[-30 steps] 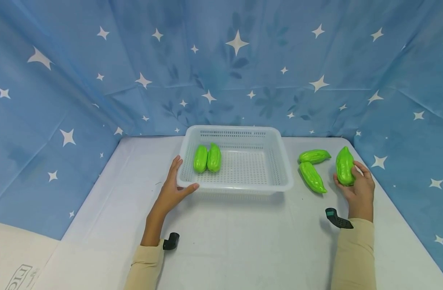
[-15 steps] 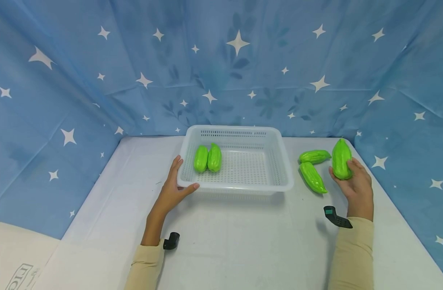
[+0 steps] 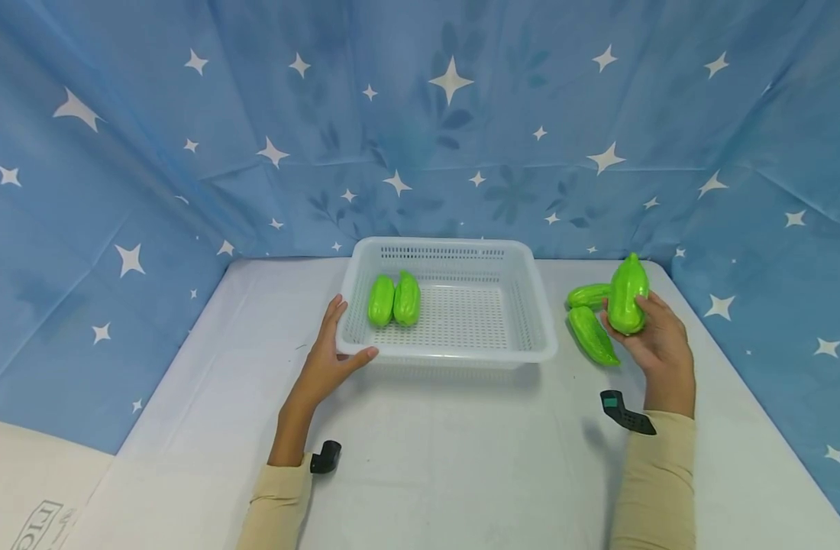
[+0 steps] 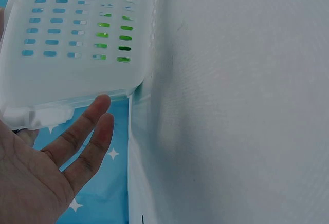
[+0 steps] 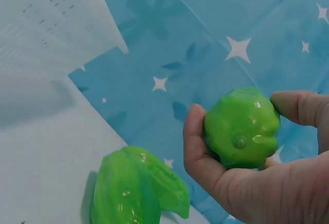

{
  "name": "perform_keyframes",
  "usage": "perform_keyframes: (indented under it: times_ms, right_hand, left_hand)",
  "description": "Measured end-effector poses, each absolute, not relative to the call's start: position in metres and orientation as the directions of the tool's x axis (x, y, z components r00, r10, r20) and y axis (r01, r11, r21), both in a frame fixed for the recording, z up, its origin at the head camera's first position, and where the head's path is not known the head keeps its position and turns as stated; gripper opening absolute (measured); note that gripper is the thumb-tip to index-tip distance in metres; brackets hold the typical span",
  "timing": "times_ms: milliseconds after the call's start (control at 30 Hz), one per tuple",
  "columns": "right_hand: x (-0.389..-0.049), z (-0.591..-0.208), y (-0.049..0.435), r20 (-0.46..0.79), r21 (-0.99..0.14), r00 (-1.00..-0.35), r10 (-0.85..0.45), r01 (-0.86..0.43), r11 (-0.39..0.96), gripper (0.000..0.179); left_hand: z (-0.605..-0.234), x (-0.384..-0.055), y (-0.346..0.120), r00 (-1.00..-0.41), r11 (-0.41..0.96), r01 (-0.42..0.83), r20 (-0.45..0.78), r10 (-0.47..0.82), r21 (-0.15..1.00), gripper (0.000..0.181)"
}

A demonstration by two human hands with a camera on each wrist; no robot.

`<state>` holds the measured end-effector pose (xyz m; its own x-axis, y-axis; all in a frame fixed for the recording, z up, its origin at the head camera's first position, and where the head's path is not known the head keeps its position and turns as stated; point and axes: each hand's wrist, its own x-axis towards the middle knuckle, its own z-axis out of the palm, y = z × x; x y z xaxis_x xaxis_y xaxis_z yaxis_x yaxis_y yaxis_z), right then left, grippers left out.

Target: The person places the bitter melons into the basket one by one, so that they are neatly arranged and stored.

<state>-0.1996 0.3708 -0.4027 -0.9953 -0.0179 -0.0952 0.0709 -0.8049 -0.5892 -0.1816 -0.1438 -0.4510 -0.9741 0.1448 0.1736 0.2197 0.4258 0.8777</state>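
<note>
My right hand holds a glossy, ribbed green bitter melon above the table, its pointed end facing away. From the right wrist view, the thumb and fingers pinch the sides of that bitter melon. Two more bitter melons lie beside it: a near one and a far one, partly covered by the held one. At the front left corner of a white plastic basket, my left hand grips the rim, thumb along the front. Two of its fingers extend off the basket in the left wrist view.
Inside the basket, two bitter melons lie side by side at the left. A white cloth covers the table. Behind and beside it hangs a blue curtain with white stars. Printed cardboard shows at lower left.
My right hand has raised the bitter melon and carried it left, over the two loose ones' right side. The left hand and the basket have stayed put.
</note>
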Motion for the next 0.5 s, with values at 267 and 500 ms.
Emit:
perform_keyframes:
  times_ms: [267, 500]
  right_hand:
    - [-0.204, -0.393, 0.358, -0.088, -0.621, -0.991, -0.099, 0.132, -0.773, 0.046]
    - [-0.211, -0.379, 0.345, -0.086, -0.748, -0.991, -0.103, 0.133, -0.65, 0.078]
  left_hand:
    - [-0.45, -0.181, -0.143, -0.975, 0.438, 0.216, 0.169, 0.146, 0.873, 0.098]
    - [-0.449, -0.18, -0.143, -0.976, 0.438, 0.213, 0.165, 0.144, 0.873, 0.099]
